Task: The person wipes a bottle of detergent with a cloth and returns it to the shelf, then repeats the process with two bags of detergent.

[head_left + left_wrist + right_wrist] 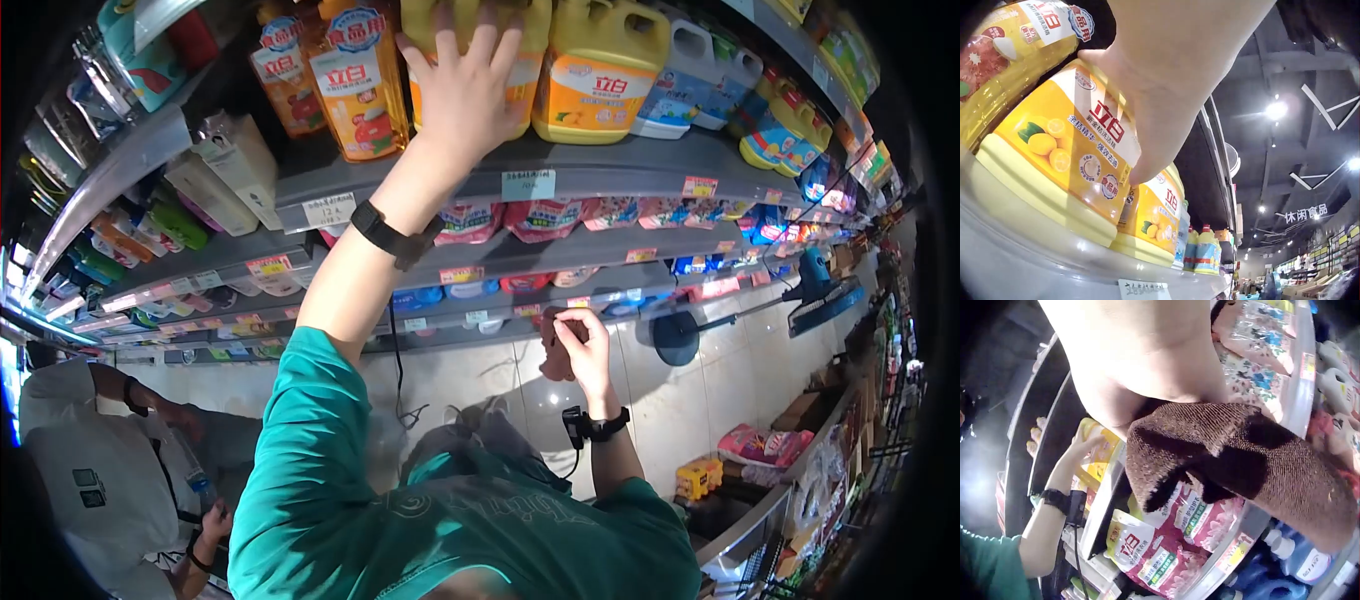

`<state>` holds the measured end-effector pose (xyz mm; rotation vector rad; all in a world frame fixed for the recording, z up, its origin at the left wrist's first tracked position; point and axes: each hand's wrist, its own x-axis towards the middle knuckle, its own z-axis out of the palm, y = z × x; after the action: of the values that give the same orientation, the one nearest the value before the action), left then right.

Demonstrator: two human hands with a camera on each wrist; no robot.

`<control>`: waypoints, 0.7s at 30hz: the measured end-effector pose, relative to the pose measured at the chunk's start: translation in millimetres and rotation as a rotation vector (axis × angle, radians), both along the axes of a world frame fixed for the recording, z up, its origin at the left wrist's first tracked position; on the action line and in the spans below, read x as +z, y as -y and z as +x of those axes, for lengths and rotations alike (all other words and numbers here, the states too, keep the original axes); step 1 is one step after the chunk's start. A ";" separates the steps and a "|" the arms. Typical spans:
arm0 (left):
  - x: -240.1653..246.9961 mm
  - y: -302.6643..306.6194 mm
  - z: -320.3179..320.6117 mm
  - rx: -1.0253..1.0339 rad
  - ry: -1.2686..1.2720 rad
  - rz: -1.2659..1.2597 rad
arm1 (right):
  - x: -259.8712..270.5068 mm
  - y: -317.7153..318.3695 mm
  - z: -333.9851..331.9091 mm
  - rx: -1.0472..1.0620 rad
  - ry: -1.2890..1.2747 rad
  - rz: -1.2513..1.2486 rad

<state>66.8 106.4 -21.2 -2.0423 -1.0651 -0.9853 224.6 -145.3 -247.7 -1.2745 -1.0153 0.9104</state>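
Grey shop shelves [600,182] packed with cleaning products rise over a pale tiled floor [640,390] in the head view. On the upper shelf, the left hand [465,95] lies against a yellow jug [525,85], fingers spread wide. Amber bottles [360,95] stand to the left of that jug, and a second yellow jug [590,90] just to its right. Lower down, out over the floor, the right hand [587,350] pinches a brown cloth [555,350].

From the left wrist, the same jug stands upright near the shelf's front edge, lemons on its label, the hand touching its upper part. Ceiling lights [1275,111] shine beyond.

From the right wrist, the cloth hangs in loose folds below the hand, in front of pink pouches [1160,550]; the other arm reaches to the jug behind.
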 end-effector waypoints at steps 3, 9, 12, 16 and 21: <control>0.9 -0.3 -0.2 -0.062 0.031 0.040 | -13.0 1.1 5.3 -0.125 -0.012 0.036; -5.0 -7.4 2.8 -0.016 -0.002 0.018 | -14.8 2.4 26.3 -0.181 -0.039 0.030; -6.0 -6.9 6.7 -0.001 0.015 0.003 | -1.6 1.8 30.9 -0.141 -0.098 -0.065; -4.0 -3.2 7.9 -0.007 0.053 0.005 | -24.7 -9.7 57.4 -0.117 -0.089 -0.036; -6.3 8.2 18.8 0.057 0.088 -0.038 | -16.5 -18.4 108.4 -0.036 -0.044 -0.036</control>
<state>85.5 98.2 -27.5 -2.0031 -1.1895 -1.0410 332.9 -126.9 -264.2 -1.2938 -0.9417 0.9291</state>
